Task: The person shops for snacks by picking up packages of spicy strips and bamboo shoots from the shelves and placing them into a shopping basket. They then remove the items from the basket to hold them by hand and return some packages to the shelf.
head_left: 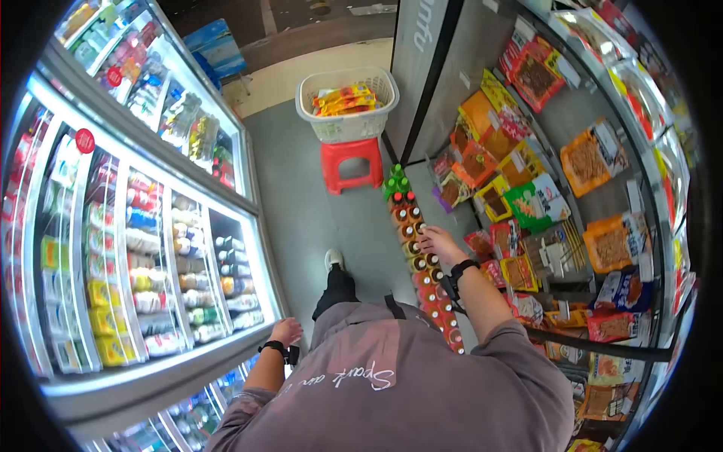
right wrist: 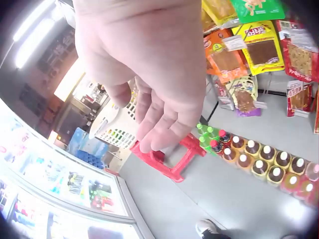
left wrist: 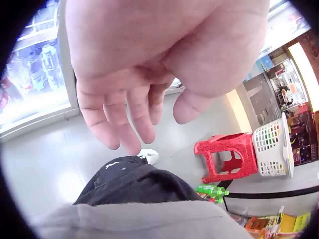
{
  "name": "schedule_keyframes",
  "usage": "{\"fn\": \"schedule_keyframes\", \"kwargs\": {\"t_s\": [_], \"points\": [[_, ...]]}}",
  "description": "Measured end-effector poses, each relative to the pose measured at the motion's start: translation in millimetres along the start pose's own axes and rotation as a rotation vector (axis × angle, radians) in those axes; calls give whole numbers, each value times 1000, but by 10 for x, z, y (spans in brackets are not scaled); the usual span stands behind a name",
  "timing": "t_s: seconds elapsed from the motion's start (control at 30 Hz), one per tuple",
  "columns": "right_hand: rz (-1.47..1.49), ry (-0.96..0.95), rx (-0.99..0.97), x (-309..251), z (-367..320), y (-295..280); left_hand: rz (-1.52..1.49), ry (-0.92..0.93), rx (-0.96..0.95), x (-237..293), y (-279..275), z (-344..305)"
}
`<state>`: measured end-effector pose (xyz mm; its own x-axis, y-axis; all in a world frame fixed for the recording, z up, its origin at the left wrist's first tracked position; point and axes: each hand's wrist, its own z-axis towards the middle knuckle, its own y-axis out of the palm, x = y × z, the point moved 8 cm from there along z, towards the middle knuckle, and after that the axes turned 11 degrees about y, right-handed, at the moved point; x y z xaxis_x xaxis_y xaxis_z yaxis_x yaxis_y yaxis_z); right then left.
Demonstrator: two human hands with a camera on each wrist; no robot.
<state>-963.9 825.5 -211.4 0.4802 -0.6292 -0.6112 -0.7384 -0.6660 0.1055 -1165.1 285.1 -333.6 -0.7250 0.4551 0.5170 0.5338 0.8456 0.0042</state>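
Hanging near bottles (right wrist: 259, 168), right hand (right wrist: 149, 69).

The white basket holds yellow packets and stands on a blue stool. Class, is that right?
Not quite: the stool is red, not blue, as the head view shows. The white basket does hold yellow packets and stand on it.

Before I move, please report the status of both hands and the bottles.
Left hand open, empty. Right hand open, empty, above bottles. Bottles upright, in rows. Red stool near their far end.
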Motion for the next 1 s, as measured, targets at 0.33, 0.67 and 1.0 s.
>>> {"fn": "schedule_keyframes", "kwargs": {"t_s": [0.33, 0.67, 1.0], "points": [[17, -159, -48, -2175, 1007, 880, 145, 146, 10, 2925, -131, 1203], [-401, -548, 502, -4219, 3102, 726, 128, 159, 67, 4052, 235, 1535], [-766, -12, 568, -4463, 4260, 741, 148, -48, 311, 4477, 52, 1304]]}}
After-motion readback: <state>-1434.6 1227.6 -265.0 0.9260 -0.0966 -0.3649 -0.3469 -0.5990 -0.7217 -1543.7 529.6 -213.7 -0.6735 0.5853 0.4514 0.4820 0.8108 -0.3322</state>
